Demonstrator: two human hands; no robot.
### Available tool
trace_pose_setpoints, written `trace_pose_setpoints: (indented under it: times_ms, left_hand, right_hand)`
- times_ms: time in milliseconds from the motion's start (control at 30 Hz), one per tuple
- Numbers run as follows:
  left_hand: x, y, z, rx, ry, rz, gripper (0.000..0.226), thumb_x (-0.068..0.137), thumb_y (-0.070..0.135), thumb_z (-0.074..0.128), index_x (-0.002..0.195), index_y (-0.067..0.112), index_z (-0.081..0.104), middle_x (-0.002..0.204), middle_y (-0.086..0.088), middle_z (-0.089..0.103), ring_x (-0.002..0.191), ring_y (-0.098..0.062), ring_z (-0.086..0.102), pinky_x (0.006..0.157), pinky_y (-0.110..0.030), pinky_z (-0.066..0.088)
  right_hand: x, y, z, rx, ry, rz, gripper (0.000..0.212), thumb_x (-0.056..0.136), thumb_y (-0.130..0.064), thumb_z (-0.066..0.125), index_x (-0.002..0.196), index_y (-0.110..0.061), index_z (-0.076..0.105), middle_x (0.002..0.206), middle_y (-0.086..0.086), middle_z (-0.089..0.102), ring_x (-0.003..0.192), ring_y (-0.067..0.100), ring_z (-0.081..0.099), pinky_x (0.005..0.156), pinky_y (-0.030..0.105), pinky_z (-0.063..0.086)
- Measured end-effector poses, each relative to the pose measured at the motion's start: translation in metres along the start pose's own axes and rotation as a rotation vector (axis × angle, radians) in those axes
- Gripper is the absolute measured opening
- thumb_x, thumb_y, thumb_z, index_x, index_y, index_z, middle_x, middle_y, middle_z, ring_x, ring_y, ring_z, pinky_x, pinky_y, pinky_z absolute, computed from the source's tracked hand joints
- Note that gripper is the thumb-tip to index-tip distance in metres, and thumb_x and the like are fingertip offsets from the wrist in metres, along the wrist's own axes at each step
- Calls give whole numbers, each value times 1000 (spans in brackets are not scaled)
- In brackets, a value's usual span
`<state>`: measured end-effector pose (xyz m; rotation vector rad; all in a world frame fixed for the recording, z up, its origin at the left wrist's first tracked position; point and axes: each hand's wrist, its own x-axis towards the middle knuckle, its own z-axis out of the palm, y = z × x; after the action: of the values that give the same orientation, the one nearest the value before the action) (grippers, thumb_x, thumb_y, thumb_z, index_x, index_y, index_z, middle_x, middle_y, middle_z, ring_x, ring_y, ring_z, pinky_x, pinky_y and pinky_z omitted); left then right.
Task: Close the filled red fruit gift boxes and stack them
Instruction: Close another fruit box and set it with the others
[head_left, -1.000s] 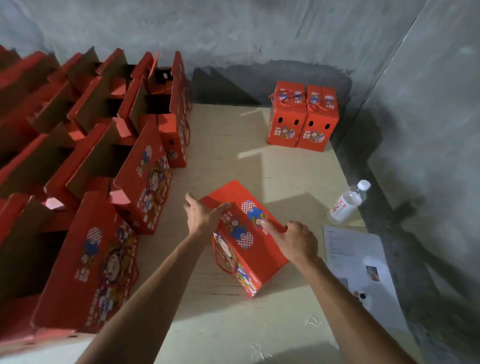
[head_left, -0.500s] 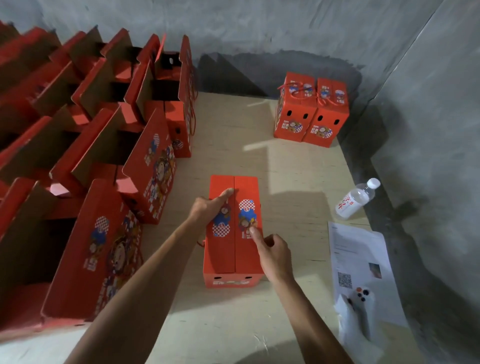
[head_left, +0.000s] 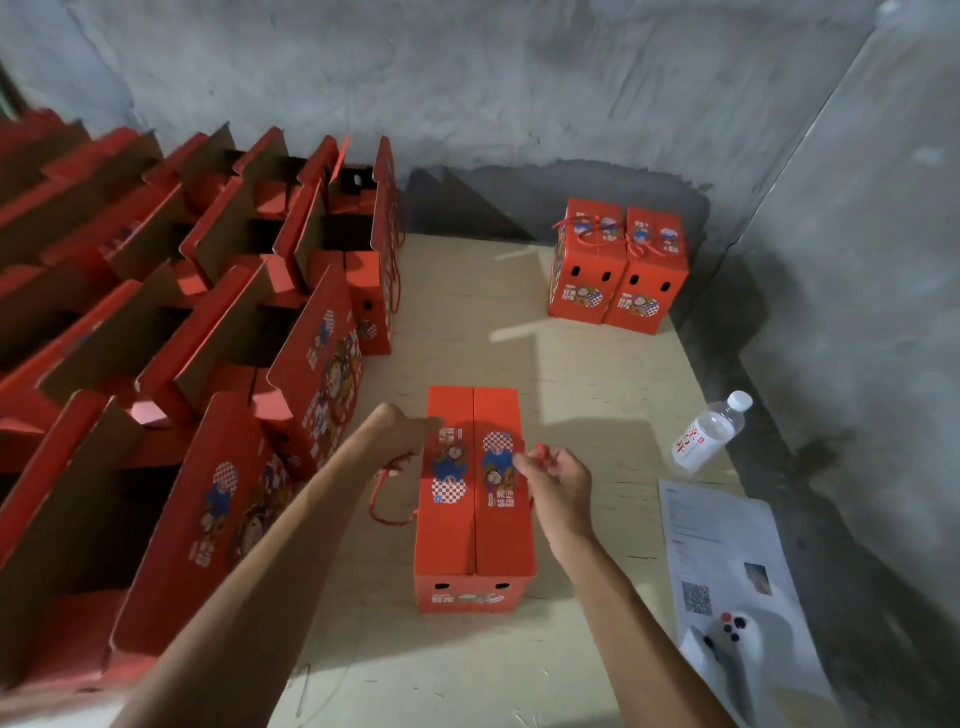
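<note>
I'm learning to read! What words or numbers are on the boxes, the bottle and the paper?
Closed red box in front: printed characters beside the cartoon pictures, too blurred to read.
Two closed boxes at the back: labels too small to read.
Water bottle: red characters on a white label, too blurred to read.
Paper sheet: small lines of print, unreadable; a QR code, not words.
Open boxes on the left: printed characters, blurred.

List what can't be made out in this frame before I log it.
- Closed red gift box: its contents, hidden by the shut flaps, head view.
- Left hand: motion-blurred, so its grip on the red cord handle is unclear.
- Open boxes at left: interiors in shadow; filled or not is unclear.
- Printed sheet: text too small.
- White object: cut by the lower edge, unidentifiable.
</note>
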<state>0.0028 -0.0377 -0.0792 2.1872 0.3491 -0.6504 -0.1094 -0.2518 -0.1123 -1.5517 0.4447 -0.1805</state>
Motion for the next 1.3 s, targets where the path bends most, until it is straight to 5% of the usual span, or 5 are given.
trace_pose_setpoints:
  times_ms: [200, 333, 467, 900, 1300]
  left_hand:
    - [-39, 70, -33, -28, 43, 471, 51, 100, 49, 55, 76, 9, 76, 66, 0, 74, 59, -10, 71, 50, -21, 54]
    - [-46, 69, -23, 160, 248, 603, 42, 100, 30, 54, 70, 10, 75, 64, 7, 71, 55, -2, 66, 51, -15, 47]
    - [-43, 56, -24, 154, 374, 614, 49, 100, 46, 55, 68, 11, 68, 63, 0, 67, 57, -17, 66, 52, -27, 49]
    - [8, 54, -7, -217, 208, 384, 74, 94, 47, 66, 155, 33, 27, 131, -7, 60, 117, -31, 62, 100, -47, 52]
    - [147, 173, 4, -687, 248, 314, 47, 90, 33, 74, 135, 25, 62, 113, 4, 74, 102, -20, 71, 95, -41, 57]
  right_hand:
    - [19, -84, 60, -265, -410, -89, 35, 88, -56, 70, 100, -23, 74, 99, -4, 77, 92, 12, 70, 86, 32, 55]
    - [20, -88, 88, -325, -535, 48, 26, 94, -30, 67, 95, -4, 73, 89, 6, 77, 83, 18, 73, 85, 37, 58]
    - [35, -95, 94, -105, -351, 202, 25, 96, -19, 57, 75, -6, 61, 51, 4, 50, 42, 18, 43, 47, 29, 43]
    - [151, -222, 125, -194, -140, -192, 20, 88, -20, 63, 71, -13, 70, 57, 0, 54, 52, 17, 47, 51, 32, 39]
    - [315, -255, 144, -206, -73, -335, 25, 100, -18, 52, 78, -12, 62, 66, -3, 66, 61, 9, 62, 56, 20, 48]
